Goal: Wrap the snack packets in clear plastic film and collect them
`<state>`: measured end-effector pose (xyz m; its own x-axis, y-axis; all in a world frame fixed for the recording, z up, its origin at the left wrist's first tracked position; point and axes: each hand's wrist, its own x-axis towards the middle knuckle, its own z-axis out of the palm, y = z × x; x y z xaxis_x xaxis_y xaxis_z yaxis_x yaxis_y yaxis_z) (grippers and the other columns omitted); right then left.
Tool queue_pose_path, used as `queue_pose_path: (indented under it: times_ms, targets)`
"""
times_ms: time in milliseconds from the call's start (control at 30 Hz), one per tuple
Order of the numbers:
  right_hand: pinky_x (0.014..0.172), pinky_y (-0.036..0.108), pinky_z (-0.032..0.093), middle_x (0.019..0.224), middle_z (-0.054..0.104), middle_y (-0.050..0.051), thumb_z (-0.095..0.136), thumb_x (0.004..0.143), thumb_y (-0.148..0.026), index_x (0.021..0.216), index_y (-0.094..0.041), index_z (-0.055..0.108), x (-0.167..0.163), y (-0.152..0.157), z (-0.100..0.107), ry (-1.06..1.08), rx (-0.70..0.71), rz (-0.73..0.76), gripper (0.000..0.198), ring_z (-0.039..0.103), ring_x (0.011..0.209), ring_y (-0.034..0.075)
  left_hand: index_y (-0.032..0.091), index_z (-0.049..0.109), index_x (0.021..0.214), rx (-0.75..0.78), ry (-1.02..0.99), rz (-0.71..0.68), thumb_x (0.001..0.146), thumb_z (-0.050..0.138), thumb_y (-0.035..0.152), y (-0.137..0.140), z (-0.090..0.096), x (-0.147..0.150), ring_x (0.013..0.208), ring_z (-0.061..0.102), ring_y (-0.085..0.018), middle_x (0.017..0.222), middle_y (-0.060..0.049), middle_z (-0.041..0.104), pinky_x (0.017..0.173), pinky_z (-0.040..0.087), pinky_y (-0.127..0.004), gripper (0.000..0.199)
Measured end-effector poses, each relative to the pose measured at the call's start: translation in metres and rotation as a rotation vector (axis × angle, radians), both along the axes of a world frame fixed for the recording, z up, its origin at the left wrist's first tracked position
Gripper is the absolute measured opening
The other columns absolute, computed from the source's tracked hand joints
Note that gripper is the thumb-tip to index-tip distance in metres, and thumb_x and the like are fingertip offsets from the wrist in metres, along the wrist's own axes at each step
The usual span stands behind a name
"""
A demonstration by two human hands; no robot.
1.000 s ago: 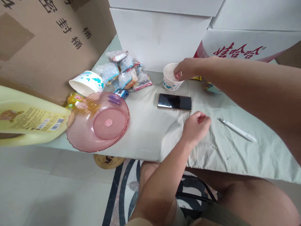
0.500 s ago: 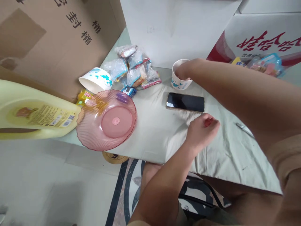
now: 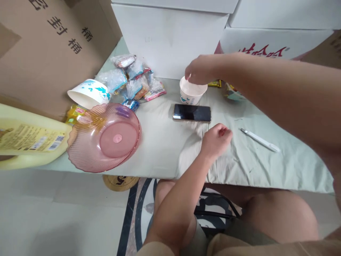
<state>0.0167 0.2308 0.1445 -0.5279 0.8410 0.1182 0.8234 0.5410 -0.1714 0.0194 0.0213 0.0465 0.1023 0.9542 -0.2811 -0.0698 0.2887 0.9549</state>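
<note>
My right hand [image 3: 201,69] hovers over the far rim of a white paper cup [image 3: 193,94] with blue leaf prints. Its fingers are bent down and drawn together; anything between them is hidden. The cup stands upright behind a black-screened phone [image 3: 191,113] that lies flat. My left hand [image 3: 217,140] rests on the pale green cloth [image 3: 160,149], just in front of the phone's right end. Its fingers are curled into a loose fist, with nothing visible in them.
To the left are a pink ribbed plastic bowl [image 3: 117,142], a tipped paper cup [image 3: 90,92], several wrapped snacks [image 3: 138,80] and a yellow jug [image 3: 34,142]. A white utility knife [image 3: 261,139] lies right. Cardboard [image 3: 58,53] and white boxes [image 3: 170,39] stand behind.
My right hand has come up out of the upright paper cup and is now above its rim. The view has shifted right, showing the whole knife. My left hand stays curled on the cloth.
</note>
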Motion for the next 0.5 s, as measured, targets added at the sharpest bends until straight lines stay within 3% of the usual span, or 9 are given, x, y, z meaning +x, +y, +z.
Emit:
queue_pose_path:
  times_ms: [33,100,167,233,300,367,500]
  targets:
    - [0.082,0.039,0.057,0.072,0.07,0.0,0.068,0.077,-0.02,0.075,-0.017,0.069,0.019,-0.021,0.007,-0.009,-0.008,-0.001,0.004,0.066,0.072,0.017,0.022,0.053,0.072,0.009,0.001,0.005,0.084,0.056,0.028,0.0,-0.001,0.001,0.07,0.049,-0.013,0.068,0.005,0.052,0.069,0.036,-0.028,0.013]
    - [0.087,0.038,0.056,0.079,0.072,0.002,0.053,0.085,-0.022,0.081,-0.022,0.067,0.067,-0.066,0.007,0.097,0.05,-0.035,0.015,0.067,0.078,0.018,0.022,0.055,0.073,0.011,0.009,0.004,0.084,0.055,0.027,0.0,-0.001,0.001,0.071,0.05,-0.013,0.068,0.005,0.053,0.069,0.037,-0.028,0.012]
    - [0.075,0.039,0.055,0.07,0.068,0.005,0.05,0.083,-0.026,0.074,-0.025,0.06,0.122,-0.106,-0.011,0.222,0.106,-0.177,0.013,0.063,0.067,0.021,0.022,0.055,0.073,-0.007,0.006,-0.008,0.083,0.055,0.027,-0.001,-0.001,0.001,0.069,0.05,-0.013,0.067,0.005,0.053,0.068,0.037,-0.028,0.012]
    - [0.073,0.043,0.055,0.072,0.07,0.007,0.052,0.077,-0.027,0.076,-0.028,0.06,0.172,-0.133,-0.038,0.272,0.055,-0.36,0.008,0.065,0.064,0.025,0.022,0.054,0.072,-0.017,0.005,-0.011,0.083,0.055,0.029,-0.002,-0.001,0.001,0.067,0.049,-0.013,0.066,0.005,0.052,0.066,0.036,-0.028,0.013]
    - [0.077,0.048,0.056,0.086,0.075,0.01,0.052,0.075,-0.027,0.084,-0.03,0.065,0.209,-0.144,-0.064,0.257,0.036,-0.48,0.015,0.068,0.068,0.028,0.022,0.053,0.072,-0.012,0.025,-0.009,0.083,0.055,0.03,-0.002,-0.002,0.002,0.066,0.048,-0.012,0.065,0.005,0.051,0.066,0.037,-0.028,0.014]
    - [0.085,0.05,0.055,0.106,0.075,0.012,0.05,0.079,-0.028,0.101,-0.033,0.069,0.23,-0.143,-0.08,0.217,0.057,-0.502,0.029,0.072,0.081,0.03,0.021,0.054,0.072,-0.003,0.063,-0.01,0.083,0.055,0.03,-0.001,-0.005,0.005,0.066,0.048,-0.012,0.066,0.005,0.052,0.067,0.037,-0.028,0.014]
    - [0.102,0.047,0.052,0.143,0.063,0.015,0.046,0.086,-0.024,0.137,-0.024,0.061,0.228,-0.121,-0.087,0.085,0.088,-0.336,0.054,0.064,0.125,0.032,0.021,0.053,0.072,0.042,0.156,-0.011,0.084,0.054,0.029,0.003,-0.012,0.016,0.064,0.047,-0.011,0.065,0.005,0.05,0.066,0.036,-0.027,0.015]
